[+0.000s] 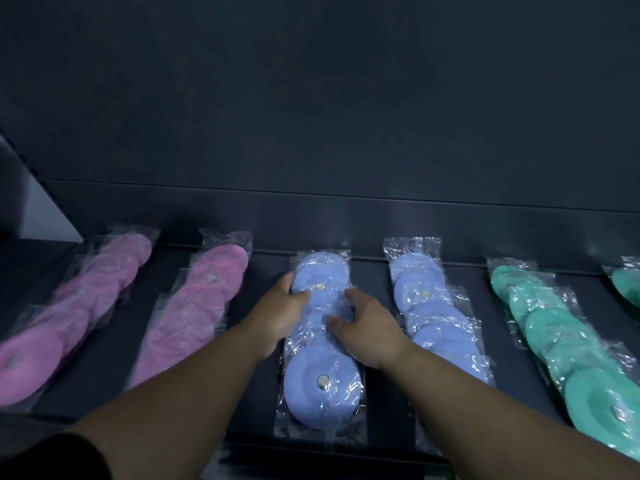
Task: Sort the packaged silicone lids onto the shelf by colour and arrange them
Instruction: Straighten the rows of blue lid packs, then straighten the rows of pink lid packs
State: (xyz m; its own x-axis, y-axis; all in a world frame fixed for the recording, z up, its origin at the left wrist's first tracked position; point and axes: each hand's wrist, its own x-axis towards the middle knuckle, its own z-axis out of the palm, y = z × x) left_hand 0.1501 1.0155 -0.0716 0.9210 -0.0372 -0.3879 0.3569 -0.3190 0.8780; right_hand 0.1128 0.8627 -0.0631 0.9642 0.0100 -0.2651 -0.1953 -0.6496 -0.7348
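1. Two hands are being applied to the middle blue row (pixel 322 382) of packaged silicone lids. It is lying front to back on the shelf (pixel 372 275), between a pink row (pixel 207 296) and a second blue row (pixel 426 306).
2. The left hand (pixel 277 317) is being cupped round the row's left edge, thumb laid over the top and fingers running along the side. Whether the fingertips are being tucked underneath cannot be told.
3. The right hand (pixel 367 327) is being rested on top from the right, fingers spread and loosely bent, with nothing being clasped.
4. The packs are being judged light, and the lids inside soft and floppy rather than stiff or fragile.
5. The clear wrappers (pixel 349 424) are glossy and crinkled, so overlapping packs are being judged likely to slide over one another when nudged.
6. A firmer hold is being judged likely at a lid's rim, pinched through the film. The loose film ends would probably only crumple or slip.
7. An outer pink row (pixel 104 289), a green row (pixel 561 341) and a further green row (pixel 627 285) at the right edge are not being touched.
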